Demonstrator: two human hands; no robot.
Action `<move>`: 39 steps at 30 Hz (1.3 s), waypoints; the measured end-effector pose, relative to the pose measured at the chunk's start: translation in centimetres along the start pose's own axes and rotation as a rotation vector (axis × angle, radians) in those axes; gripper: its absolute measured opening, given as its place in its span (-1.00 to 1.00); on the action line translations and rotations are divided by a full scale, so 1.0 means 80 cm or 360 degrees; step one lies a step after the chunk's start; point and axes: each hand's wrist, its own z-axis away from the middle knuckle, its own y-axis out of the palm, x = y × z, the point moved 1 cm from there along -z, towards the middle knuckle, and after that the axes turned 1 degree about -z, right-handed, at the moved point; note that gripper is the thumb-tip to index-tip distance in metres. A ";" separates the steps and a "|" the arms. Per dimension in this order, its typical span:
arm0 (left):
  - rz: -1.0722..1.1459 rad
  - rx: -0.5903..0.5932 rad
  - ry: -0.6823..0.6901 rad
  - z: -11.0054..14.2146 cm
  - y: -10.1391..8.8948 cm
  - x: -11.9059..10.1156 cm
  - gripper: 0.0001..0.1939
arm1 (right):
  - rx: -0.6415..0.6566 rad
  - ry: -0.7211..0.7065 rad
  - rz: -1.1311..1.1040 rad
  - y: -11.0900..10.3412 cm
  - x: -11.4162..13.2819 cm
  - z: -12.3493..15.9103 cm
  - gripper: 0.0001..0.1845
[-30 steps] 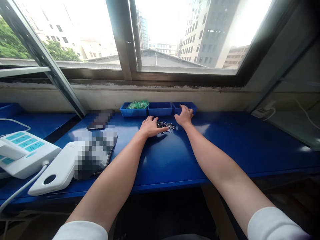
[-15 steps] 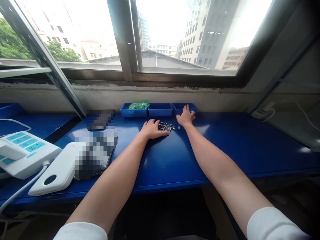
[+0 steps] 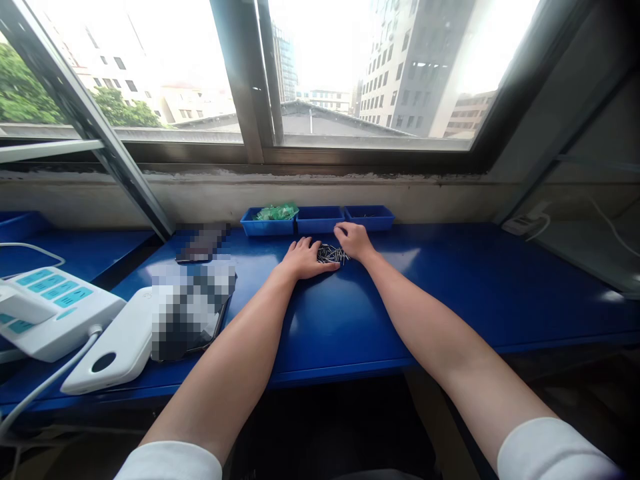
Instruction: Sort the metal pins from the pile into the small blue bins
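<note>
A small pile of thin metal pins or screws (image 3: 330, 253) lies on the blue table, too small to name exactly. My left hand (image 3: 302, 259) rests at its left edge, fingers spread, the thumb along the near side. At the pile's right edge, my right hand (image 3: 354, 241) has its fingers curled in; whether anything is between them is hidden. Three blue bins stand in a row behind the hands. The left bin (image 3: 267, 228) holds green plastic packets (image 3: 277, 212). Next to it is the middle bin (image 3: 320, 219). A few small dark pieces show in the right bin (image 3: 383, 221).
To the left lie a white power bank (image 3: 113, 347), a white power strip (image 3: 55, 307) with cables, and blurred-out items (image 3: 193, 313). A slanted metal post (image 3: 120, 167) rises at the table's left. Behind the bins is a wall below the window (image 3: 320, 157).
My right hand has come from the right bin back toward me and left, to the pile, its fingers now curled instead of spread. My left hand has stayed beside the pile.
</note>
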 end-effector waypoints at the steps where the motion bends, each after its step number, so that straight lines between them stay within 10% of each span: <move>1: 0.0002 -0.0006 0.0016 -0.001 0.001 0.001 0.05 | 0.0059 -0.0036 0.0000 0.003 0.004 0.001 -0.65; 13: 0.0089 -0.0078 0.0140 -0.013 0.006 0.004 -0.14 | 0.0446 0.0086 0.0252 0.028 0.002 0.005 -0.71; 29: 0.0272 -0.0226 0.0214 -0.006 -0.006 -0.005 -0.28 | 0.0121 0.0074 0.0218 0.021 0.012 0.007 -0.74; 39: 0.0522 -0.0726 0.0283 -0.008 -0.016 -0.007 -0.68 | -0.0051 0.0077 -0.0141 0.007 0.026 0.007 -0.61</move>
